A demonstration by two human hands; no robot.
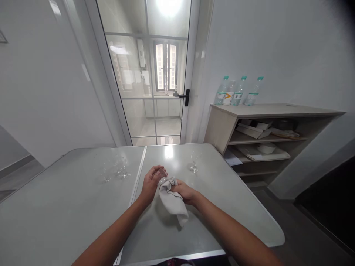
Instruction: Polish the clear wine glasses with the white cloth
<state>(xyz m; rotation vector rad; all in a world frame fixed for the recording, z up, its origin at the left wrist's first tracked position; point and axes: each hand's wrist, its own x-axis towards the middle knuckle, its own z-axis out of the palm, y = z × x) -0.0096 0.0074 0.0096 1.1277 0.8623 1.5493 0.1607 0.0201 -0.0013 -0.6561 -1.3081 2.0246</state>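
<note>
Over the middle of the table, my left hand (151, 183) is closed around a clear glass (161, 176), its fingers wrapped on the bowl. A light grey cloth (173, 201) hangs from my right hand (183, 190), which grips it and presses part of it against the glass. The cloth covers some of the glass, so its stem and foot are hard to make out. Beyond my right hand, a stemmed glass (194, 167) stands upright on the table. Several more clear glasses (122, 171) are grouped on the left half; their outlines are faint.
The pale table (69, 214) has a light seam (138, 170) between its halves. Behind it is a glass door (166, 122) with a black handle (187, 97). At right, a shelf unit (222, 127) carries several plastic bottles (237, 92), with trays and boxes inside.
</note>
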